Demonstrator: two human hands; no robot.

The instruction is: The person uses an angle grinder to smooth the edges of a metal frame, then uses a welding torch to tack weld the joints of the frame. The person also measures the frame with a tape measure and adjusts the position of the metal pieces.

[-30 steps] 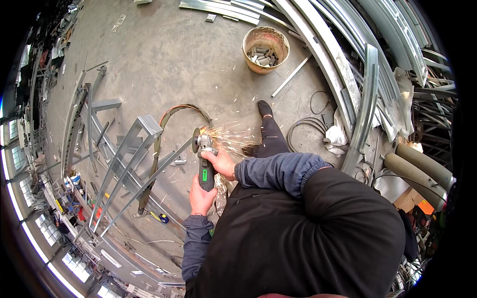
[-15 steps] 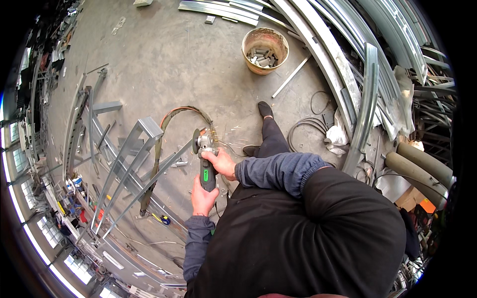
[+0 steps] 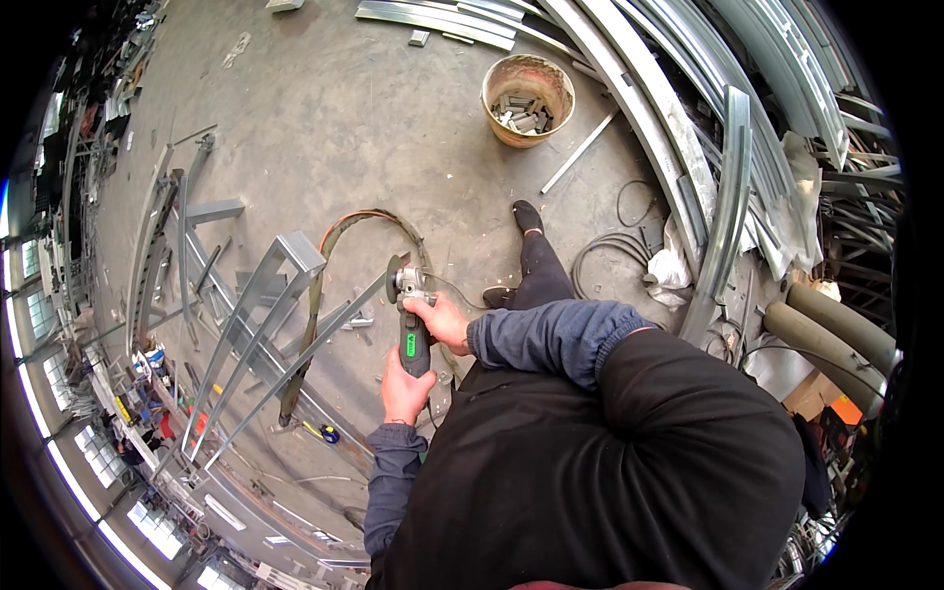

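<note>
An angle grinder [image 3: 414, 332] with a dark grey body and a green label is held in both my hands. My left hand [image 3: 401, 388] wraps the rear of its body; my right hand [image 3: 445, 324] grips it up front, near the metal gear head. The grinder's disc [image 3: 393, 279] stands on edge beside the upper end of a long thin metal bar [image 3: 334, 326]. Whether disc and bar touch, I cannot tell. That bar slants down to the left, next to a welded frame of metal profiles [image 3: 285, 258].
A bucket [image 3: 557, 116] of short metal offcuts stands ahead on the concrete floor. Long metal profiles [image 3: 733, 187] are stacked at the right, near a coiled cable [image 3: 595, 258]. A hose [image 3: 313, 324] curves past the frame, with a tape measure [image 3: 327, 434] nearby.
Orange sparks flew right of the disc half a second ago; none show now. My hands and the grinder keep nearly the same place, with the whole view shifted slightly.
</note>
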